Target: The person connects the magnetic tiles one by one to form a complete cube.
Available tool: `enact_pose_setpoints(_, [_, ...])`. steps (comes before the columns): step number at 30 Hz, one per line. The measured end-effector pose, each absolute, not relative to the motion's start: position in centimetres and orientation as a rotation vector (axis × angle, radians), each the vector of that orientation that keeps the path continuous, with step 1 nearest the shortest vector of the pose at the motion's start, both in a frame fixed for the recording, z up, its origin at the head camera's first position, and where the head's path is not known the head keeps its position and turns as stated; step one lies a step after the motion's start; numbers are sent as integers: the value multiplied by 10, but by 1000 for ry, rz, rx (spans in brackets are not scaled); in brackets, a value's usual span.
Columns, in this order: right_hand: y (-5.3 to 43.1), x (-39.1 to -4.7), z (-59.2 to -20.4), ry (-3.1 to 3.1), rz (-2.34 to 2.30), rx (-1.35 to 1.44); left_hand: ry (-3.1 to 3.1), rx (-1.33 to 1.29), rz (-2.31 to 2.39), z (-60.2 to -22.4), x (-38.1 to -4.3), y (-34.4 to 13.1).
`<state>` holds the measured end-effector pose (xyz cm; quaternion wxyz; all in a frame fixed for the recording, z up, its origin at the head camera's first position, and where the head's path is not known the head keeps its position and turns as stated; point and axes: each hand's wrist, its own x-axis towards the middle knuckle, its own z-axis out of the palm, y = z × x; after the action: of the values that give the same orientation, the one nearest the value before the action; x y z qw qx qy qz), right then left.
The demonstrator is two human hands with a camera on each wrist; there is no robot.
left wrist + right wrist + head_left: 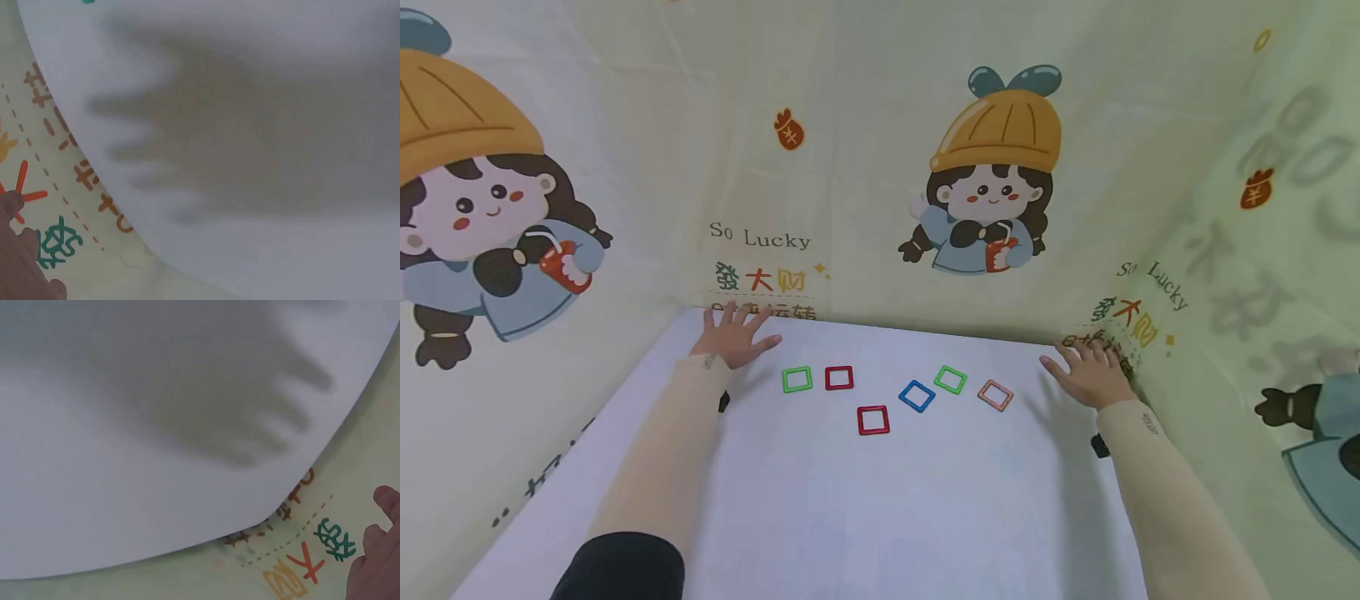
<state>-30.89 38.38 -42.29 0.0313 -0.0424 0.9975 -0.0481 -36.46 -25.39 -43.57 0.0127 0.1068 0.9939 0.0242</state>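
In the head view my left hand is held with spread fingers over the far left corner of the white table. My right hand hovers likewise by the far right corner, fingers spread, nothing in it. Between them lie small square frames: a light green one nearest the left hand, a red one beside it and another red one closer to me. Farther right are a blue frame, a second green frame and an orange frame, the nearest to the right hand.
A pale cloth printed with cartoon figures and lettering hangs behind the table and along both sides. The white tabletop stretches toward me. Each hand casts a shadow on it in the wrist views.
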Motion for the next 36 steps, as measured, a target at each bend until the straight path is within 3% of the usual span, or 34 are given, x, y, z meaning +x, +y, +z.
enact_pose_setpoints(23, [333,-302,-470,3109,-90,-343,2913,447,100,-460,-353,-221])
enact_pose_setpoints(36, [309,-308,-473,3033,3,-313,2877,890,69,-464,-345,-154])
